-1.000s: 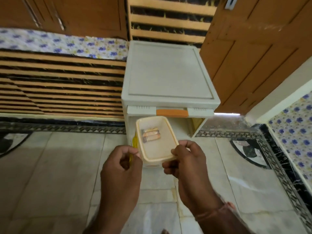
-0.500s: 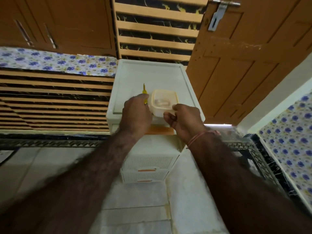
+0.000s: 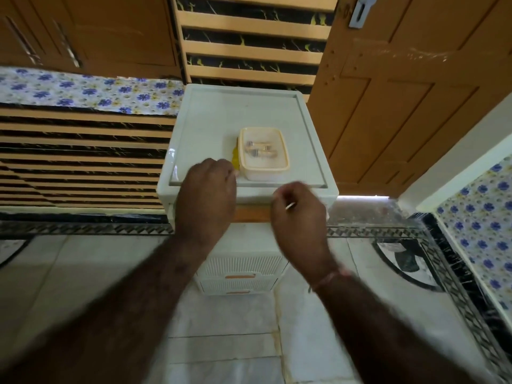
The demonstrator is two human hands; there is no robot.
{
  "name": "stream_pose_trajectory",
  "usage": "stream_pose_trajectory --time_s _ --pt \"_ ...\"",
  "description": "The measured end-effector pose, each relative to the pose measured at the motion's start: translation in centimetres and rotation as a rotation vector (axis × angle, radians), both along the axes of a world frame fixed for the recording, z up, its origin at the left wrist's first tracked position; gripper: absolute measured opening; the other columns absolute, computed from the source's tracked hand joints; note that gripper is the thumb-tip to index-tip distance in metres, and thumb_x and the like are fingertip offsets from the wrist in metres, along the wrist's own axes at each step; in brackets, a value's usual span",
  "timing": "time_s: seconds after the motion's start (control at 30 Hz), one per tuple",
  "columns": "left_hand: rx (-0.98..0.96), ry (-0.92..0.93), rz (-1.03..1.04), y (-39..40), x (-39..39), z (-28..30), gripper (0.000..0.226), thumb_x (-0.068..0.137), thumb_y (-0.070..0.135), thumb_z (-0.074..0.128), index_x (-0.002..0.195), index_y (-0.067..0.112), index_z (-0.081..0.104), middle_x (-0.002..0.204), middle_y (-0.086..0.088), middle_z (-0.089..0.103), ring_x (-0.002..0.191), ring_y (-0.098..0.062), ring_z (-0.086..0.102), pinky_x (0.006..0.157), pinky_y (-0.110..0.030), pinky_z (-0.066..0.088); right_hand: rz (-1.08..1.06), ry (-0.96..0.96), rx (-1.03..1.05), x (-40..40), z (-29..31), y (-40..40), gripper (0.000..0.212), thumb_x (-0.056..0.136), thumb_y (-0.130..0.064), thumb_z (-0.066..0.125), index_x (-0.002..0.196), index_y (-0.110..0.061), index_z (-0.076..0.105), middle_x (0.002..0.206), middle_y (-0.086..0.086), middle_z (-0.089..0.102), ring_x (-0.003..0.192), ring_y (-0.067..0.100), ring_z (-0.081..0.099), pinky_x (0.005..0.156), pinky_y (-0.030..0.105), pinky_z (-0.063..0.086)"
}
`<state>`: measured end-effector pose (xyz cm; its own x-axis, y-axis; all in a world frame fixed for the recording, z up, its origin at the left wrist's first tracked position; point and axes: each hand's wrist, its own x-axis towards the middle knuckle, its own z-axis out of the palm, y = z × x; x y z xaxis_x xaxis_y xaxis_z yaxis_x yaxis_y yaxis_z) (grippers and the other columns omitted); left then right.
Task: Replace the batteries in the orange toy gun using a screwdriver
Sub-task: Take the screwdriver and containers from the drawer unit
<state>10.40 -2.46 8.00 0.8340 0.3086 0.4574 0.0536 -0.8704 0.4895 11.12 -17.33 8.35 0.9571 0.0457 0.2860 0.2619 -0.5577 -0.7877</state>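
My left hand [image 3: 206,189] curls round the yellow-handled screwdriver [image 3: 235,157], which touches the small cream plastic tub [image 3: 282,164] of batteries [image 3: 260,149] on the white plastic drawer unit [image 3: 205,128]. I should let go gently. My right hand [image 3: 297,214] is loosely curled, empty. No orange toy gun visible.

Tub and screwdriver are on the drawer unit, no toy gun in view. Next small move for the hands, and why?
Probably push the top drawer shut: both hands sit at its orange front, the right hand clear of the tub holding the batteries, the left hand by the yellow screwdriver. Both items rest on the drawer unit, so what remains is fetching the gun.
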Motion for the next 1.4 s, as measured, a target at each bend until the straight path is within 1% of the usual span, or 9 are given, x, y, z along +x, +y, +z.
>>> stream_pose_trajectory --time_s 0.17,0.37,0.5,0.73,0.87,1.1,1.2,1.3,1.4 --pt "0.297 0.086 -0.135 -0.8 -3.1 -2.7 0.014 0.090 0.020 0.059 0.086 0.012 0.069 0.082 -0.005 0.067 0.079 -0.021 0.059 0.077 -0.040 0.052 0.237 -0.046 -0.690 -1.2 -3.1 1.0 0.031 0.087 -0.016 0.054 0.117 -0.017 0.057 0.123 0.004 0.057 0.087 0.022 0.066 0.071 0.039 0.058" --pt "0.341 0.268 -0.105 -0.9 -4.4 -2.7 0.023 0.076 0.015 0.066 0.097 0.015 0.071 0.093 -0.003 0.070 0.094 -0.023 0.062 0.088 -0.042 0.048 0.288 0.091 -0.680 -0.9 -1.5 1.4 0.034 0.082 -0.013 0.057 0.117 -0.013 0.055 0.120 0.005 0.050 0.088 0.026 0.064 0.076 0.041 0.058" --pt "0.375 0.369 -0.122 -1.9 -7.1 -2.0 0.014 0.077 0.021 0.063 0.089 0.022 0.068 0.083 0.003 0.066 0.086 -0.020 0.056 0.079 -0.038 0.040 0.300 0.151 -0.736 -4.0 -1.0 0.6 0.022 0.083 -0.015 0.057 0.105 -0.016 0.054 0.104 0.002 0.051 0.081 0.024 0.062 0.070 0.037 0.055" --pt "0.334 0.249 -0.124 -4.0 -13.8 -5.3 0.020 0.064 0.010 0.056 0.081 0.016 0.064 0.075 -0.001 0.060 0.074 -0.026 0.052 0.067 -0.041 0.042 0.295 0.249 -0.722 -10.9 -2.0 -1.2 0.028 0.083 -0.013 0.053 0.109 -0.021 0.048 0.107 -0.003 0.047 0.080 0.019 0.060 0.062 0.028 0.046" --pt "0.352 0.343 -0.232 -4.6 -16.6 -7.2 0.019 0.056 0.009 0.064 0.072 0.018 0.063 0.070 0.001 0.059 0.071 -0.024 0.052 0.064 -0.041 0.042 0.330 0.345 -0.756 -13.7 -4.2 -2.1 0.033 0.087 -0.014 0.051 0.119 -0.022 0.047 0.119 -0.002 0.048 0.092 0.017 0.060 0.070 0.027 0.046" --pt "0.323 0.667 -0.275 -3.7 -15.4 -12.3 0.055 0.056 0.009 0.070 0.111 0.017 0.067 0.104 0.001 0.064 0.091 -0.023 0.057 0.076 -0.039 0.048 0.425 0.411 -0.795 -12.4 -11.7 -2.4 0.058 0.083 -0.007 0.049 0.139 -0.016 0.035 0.145 0.005 0.032 0.112 0.025 0.052 0.085 0.036 0.052" --pt "0.318 0.769 -0.274 -3.2 -13.3 -13.5 0.066 0.077 0.016 0.059 0.142 0.019 0.043 0.137 0.002 0.048 0.117 -0.024 0.048 0.094 -0.040 0.040 0.445 0.377 -0.868 -10.1 -13.6 -2.1 0.063 0.081 -0.009 0.050 0.142 -0.015 0.034 0.147 0.006 0.034 0.117 0.030 0.046 0.095 0.044 0.045" --pt "0.392 0.788 -0.244 -2.9 -11.2 -14.8 0.070 0.083 0.022 0.053 0.149 0.019 0.030 0.145 0.002 0.039 0.122 -0.024 0.043 0.096 -0.042 0.035 0.463 0.332 -0.951 -7.6 -15.0 -2.0 0.064 0.084 -0.013 0.049 0.146 -0.015 0.032 0.151 0.006 0.032 0.127 0.033 0.038 0.102 0.050 0.037" --pt "0.494 0.792 -0.218 -2.0 -9.1 -16.4 0.073 0.076 0.025 0.060 0.145 0.013 0.041 0.142 -0.003 0.048 0.121 -0.030 0.046 0.099 -0.049 0.034 0.491 0.363 -1.002 -4.7 -16.3 -2.1 0.070 0.087 -0.016 0.047 0.152 -0.015 0.020 0.159 0.005 0.022 0.139 0.036 0.025 0.109 0.055 0.029"
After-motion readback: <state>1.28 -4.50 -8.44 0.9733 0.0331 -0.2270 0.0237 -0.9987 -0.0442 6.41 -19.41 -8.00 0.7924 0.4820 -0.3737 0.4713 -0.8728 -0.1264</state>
